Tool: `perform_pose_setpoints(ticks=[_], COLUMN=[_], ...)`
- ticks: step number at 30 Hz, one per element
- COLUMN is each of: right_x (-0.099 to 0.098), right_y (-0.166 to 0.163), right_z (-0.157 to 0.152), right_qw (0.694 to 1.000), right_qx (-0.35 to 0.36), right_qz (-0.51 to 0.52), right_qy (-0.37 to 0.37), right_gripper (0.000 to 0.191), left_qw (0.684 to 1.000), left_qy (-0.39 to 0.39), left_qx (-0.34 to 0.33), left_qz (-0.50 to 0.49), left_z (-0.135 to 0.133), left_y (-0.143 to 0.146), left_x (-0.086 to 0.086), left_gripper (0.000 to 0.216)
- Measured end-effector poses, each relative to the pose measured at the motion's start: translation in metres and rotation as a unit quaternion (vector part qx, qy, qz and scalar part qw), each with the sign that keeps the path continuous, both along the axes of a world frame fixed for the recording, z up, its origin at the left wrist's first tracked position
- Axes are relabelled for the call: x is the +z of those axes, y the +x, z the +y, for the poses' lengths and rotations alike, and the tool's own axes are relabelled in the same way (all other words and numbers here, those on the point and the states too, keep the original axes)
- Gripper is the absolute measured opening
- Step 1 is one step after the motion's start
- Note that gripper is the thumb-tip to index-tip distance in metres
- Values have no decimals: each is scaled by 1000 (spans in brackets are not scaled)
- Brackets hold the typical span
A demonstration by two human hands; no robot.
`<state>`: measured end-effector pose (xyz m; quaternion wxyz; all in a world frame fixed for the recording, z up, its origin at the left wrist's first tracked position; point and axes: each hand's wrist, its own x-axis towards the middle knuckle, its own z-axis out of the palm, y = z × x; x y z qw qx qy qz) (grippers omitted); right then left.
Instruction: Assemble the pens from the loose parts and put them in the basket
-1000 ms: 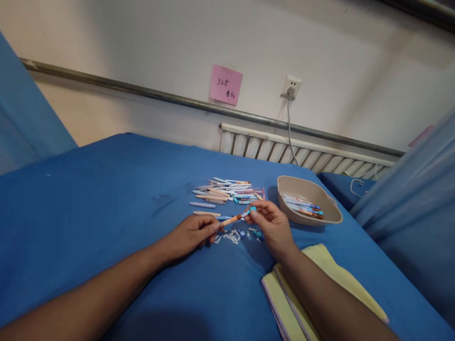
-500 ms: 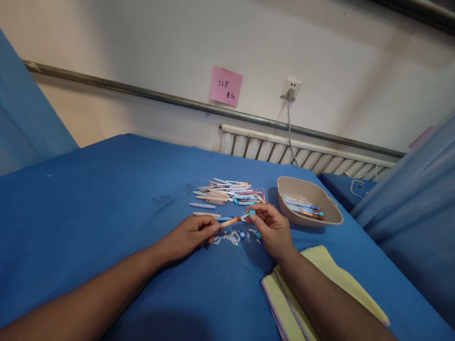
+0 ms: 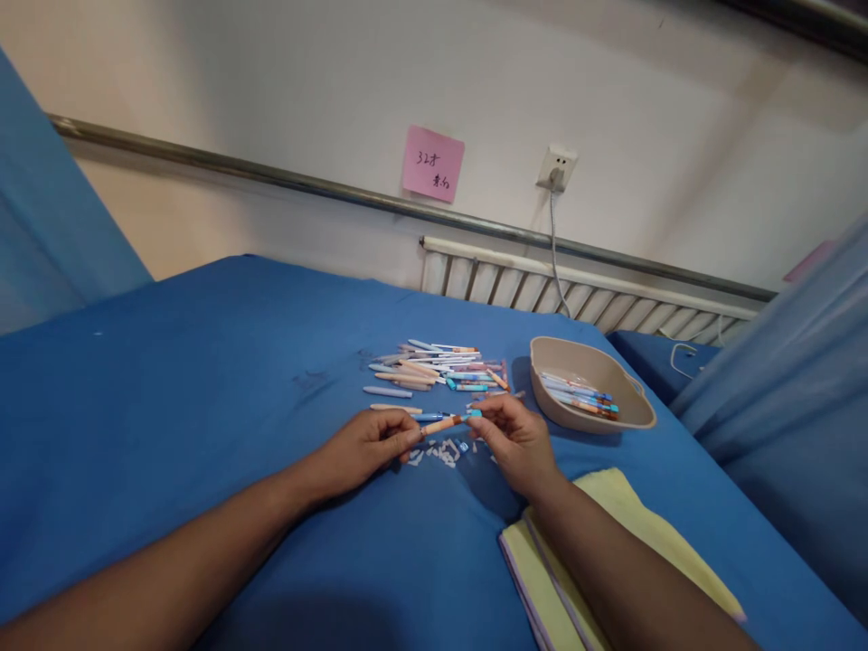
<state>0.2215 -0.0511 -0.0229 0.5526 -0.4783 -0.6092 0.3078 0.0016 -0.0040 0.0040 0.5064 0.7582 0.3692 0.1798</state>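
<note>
left hand (image 3: 372, 443): grip closed on orange pen (image 3: 440, 425) | right hand (image 3: 521, 441): pinching teal end piece (image 3: 475, 414), seating unclear | pen: between hands, near white bits (image 3: 446, 454) | risk: loose pinch could drop end piece among them

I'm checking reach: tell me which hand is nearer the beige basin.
Right. The right hand is just left of the beige basin, slightly in front; the left hand is farther left, gripping the orange pen.

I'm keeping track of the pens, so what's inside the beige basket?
In the basket lie several pens, some with blue or brown ends. Whatever is beneath the top ones is covered, so I can't tell the exact number.
</note>
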Motion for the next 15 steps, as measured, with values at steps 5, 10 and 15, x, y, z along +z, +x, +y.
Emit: perform_pose_setpoints(ticks=[5,10,15], right_x=[7,10,5], right_y=[2,3,6], right_z=[-1,-2,-2], right_qw=[998,996,992], right_qx=[10,12,18], right_qz=[-47,-83,-122], right_qy=[-27,-18,-28], right_gripper=[23,39,48], left_qw=[1000,999,998], left_qy=[18,36,31], left_qx=[-8,-24,-45], left_qz=[6,14,29], left_z=[0,-4,-8], left_y=[-1,1,2], left_x=[0,3,2], left_gripper=[31,27,30])
